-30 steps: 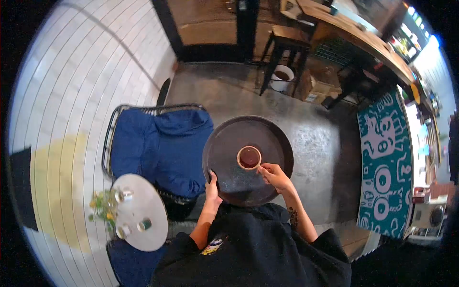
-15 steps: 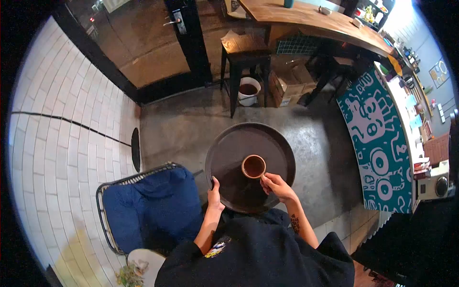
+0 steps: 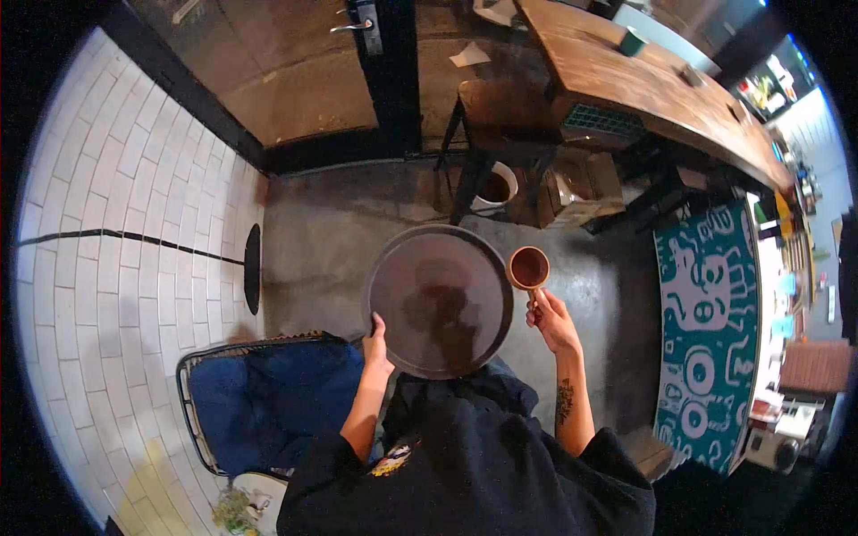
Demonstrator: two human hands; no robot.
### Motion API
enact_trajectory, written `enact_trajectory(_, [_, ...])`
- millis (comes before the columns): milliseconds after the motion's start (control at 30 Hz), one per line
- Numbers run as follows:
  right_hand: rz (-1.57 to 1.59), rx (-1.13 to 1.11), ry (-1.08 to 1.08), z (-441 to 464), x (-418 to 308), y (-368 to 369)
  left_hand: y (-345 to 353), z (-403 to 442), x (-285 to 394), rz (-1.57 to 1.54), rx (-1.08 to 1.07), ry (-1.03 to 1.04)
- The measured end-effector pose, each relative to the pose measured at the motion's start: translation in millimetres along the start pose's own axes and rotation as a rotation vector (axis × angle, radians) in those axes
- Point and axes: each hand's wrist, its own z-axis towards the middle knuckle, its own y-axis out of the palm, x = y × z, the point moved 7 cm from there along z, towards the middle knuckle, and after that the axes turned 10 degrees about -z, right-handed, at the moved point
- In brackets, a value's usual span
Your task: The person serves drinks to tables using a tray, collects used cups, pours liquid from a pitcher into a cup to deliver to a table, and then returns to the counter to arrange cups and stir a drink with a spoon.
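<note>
My left hand (image 3: pixel 377 347) grips the left rim of a round dark tray (image 3: pixel 402 308), its thumb on top. The tray is held level in front of my black shirt, and nothing stands on it. With my right hand (image 3: pixel 554 320) I hold a tan cup (image 3: pixel 529 267) by its handle. Dark brown liquid shows inside the cup. It hangs just off the tray's right edge, above the grey floor. The fingers under the tray are hidden.
Ahead stand a dark stool (image 3: pixel 500 112), a white bucket (image 3: pixel 497 189), a cardboard box (image 3: pixel 581 188) and a long wooden counter (image 3: pixel 617 67). A patterned teal counter front (image 3: pixel 706 330) is right. Blue-cushioned seat (image 3: pixel 277 402) and small table (image 3: pixel 264 489) are left.
The cup in my right hand has moved right, from over the tray to beyond its edge. The tray has shifted slightly left. The view has moved forward, towards the door and counter.
</note>
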Motion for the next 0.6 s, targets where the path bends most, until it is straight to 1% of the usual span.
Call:
enact_trajectory(67, [-0.01,0.006,0.01,39.3,1.5,-14.1,-17.3,31.3,-15.8,-0.1,0.091,-0.102])
enact_trajectory(133, [0.023,-0.035,0.035,79.7,9.2,-24.0,-6.3,31.7,-3.7,-0.086,0.117,-0.067])
enact_trajectory(200, [0.031,-0.04,0.075,122.8,18.8,-38.5,5.0,25.4,3.0,-0.023,0.278,-0.091])
enact_trajectory(233, [0.011,-0.041,0.102,144.9,29.2,-44.6,10.5,35.8,-3.3,-0.194,0.185,-0.109])
enact_trajectory(267, [0.003,-0.054,0.12,170.7,40.1,-51.6,12.6,48.3,-12.5,-0.203,0.207,-0.113])
enact_trajectory(333, [0.048,0.002,0.22,216.3,72.8,-63.9,20.8,47.9,-10.8,-0.18,0.405,-0.128])
enact_trajectory(367, [0.114,-0.019,0.212,239.8,90.9,-67.7,3.8,63.7,-29.4,-0.182,0.445,-0.151])
enact_trajectory(400, [0.104,-0.038,0.247,263.2,110.8,-72.4,3.1,64.8,-35.1,-0.192,0.484,-0.16])
enact_trajectory(467, [0.175,0.035,0.247,305.5,145.1,-83.4,17.7,76.5,-41.2,-0.275,0.311,-0.134])
enact_trajectory(500, [0.187,0.025,0.253,326.0,157.3,-84.5,-13.2,93.2,-70.7,-0.282,0.356,-0.059])
enact_trajectory(533, [0.193,0.013,0.26,348.3,169.8,-86.4,-16.2,95.5,-80.2,-0.295,0.399,-0.081])
enact_trajectory(600, [0.252,0.091,0.271,388.9,219.2,-105.4,-18.7,87.2,-93.6,-0.145,0.522,-0.287])
